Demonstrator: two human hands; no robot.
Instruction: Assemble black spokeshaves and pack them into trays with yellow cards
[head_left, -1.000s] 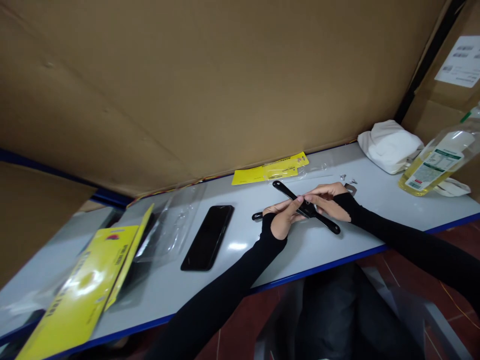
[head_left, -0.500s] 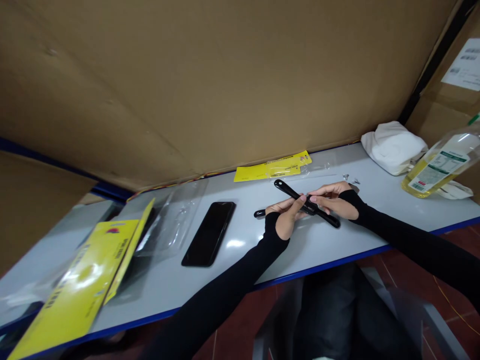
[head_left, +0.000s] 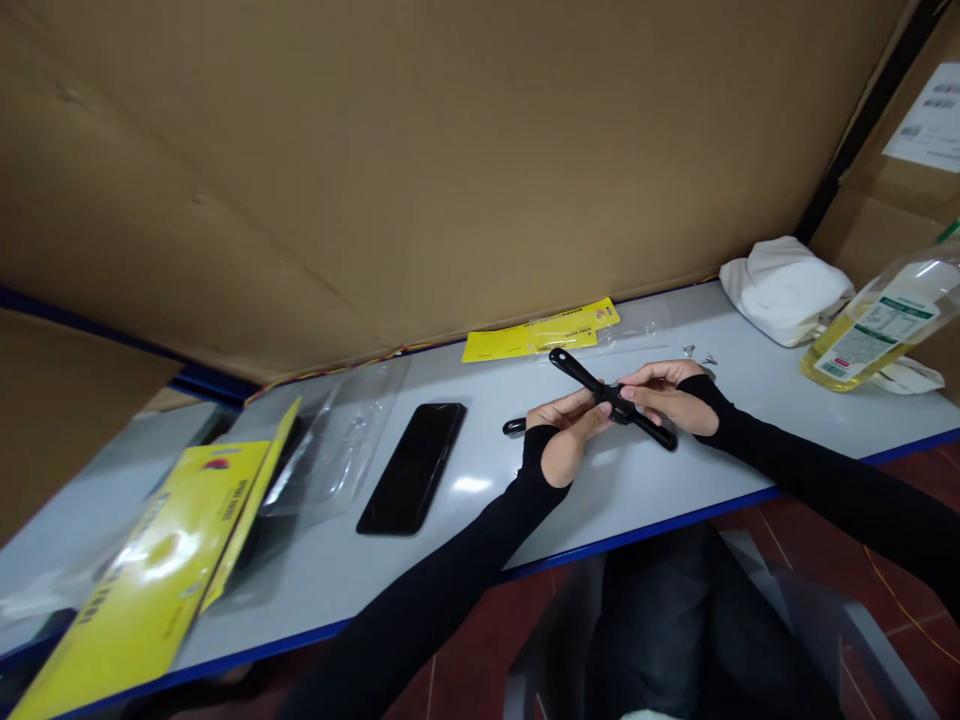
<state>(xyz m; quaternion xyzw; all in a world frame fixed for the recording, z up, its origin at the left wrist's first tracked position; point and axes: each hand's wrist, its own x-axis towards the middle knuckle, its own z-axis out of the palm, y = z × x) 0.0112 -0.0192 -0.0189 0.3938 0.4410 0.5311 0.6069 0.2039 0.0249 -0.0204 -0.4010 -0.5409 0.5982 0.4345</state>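
Observation:
Both of my hands meet over a black cross-shaped plastic bracket (head_left: 574, 373) lying on the grey table (head_left: 750, 420). My left hand (head_left: 564, 433) grips its left arm, whose rounded tip pokes out at the wrist. My right hand (head_left: 664, 393) pinches the centre hub from the right, fingers curled around it. One arm of the bracket points up-left, another down-right under my right palm. Both forearms wear black sleeves.
A black phone (head_left: 412, 466) lies left of my hands, beside clear blister packaging (head_left: 330, 450) and a yellow card (head_left: 161, 560). Another yellow card (head_left: 540, 330) and small screws (head_left: 697, 353) sit behind. White cloth (head_left: 784, 288) and an oil bottle (head_left: 874, 325) stand far right. Cardboard walls the back.
The hands and bracket stay in nearly the same place; the fingers shift slightly on the hub. The view has drifted a little.

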